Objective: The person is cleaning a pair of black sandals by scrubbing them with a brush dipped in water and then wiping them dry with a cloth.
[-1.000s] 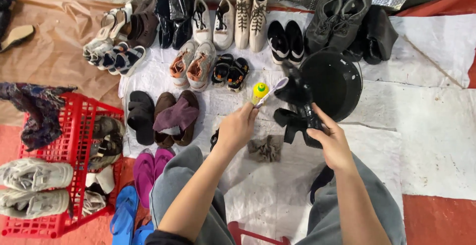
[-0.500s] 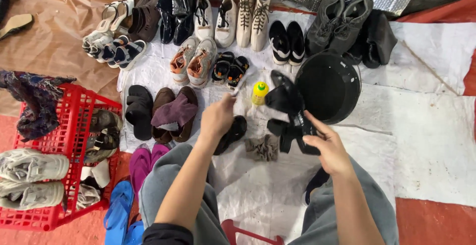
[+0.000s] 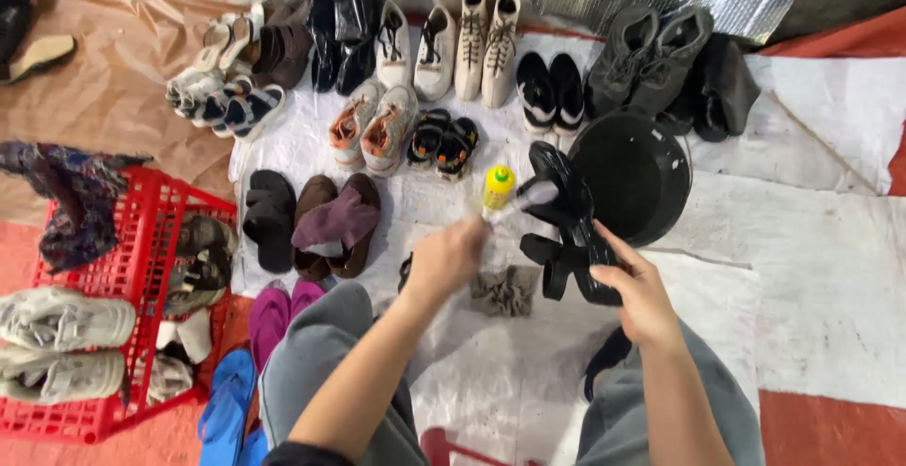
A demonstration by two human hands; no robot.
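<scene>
Right hand [image 3: 642, 298] grips a black strappy sandal [image 3: 566, 230] above the white sheet [image 3: 812, 268]; left hand [image 3: 445, 258], blurred, grip unclear, beside a yellow-capped bottle [image 3: 498, 186], grey rag [image 3: 504, 290], black bowl [image 3: 630, 175], shoe rows

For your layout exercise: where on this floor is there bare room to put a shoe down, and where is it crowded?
Bare: the white sheet right of the black bowl, and the patch between the knees, below the grey rag. Also the brown paper above the red crate. Crowded: the shoe rows along the top, around the yellow-capped bottle, and the black sandal in the right hand.
</scene>
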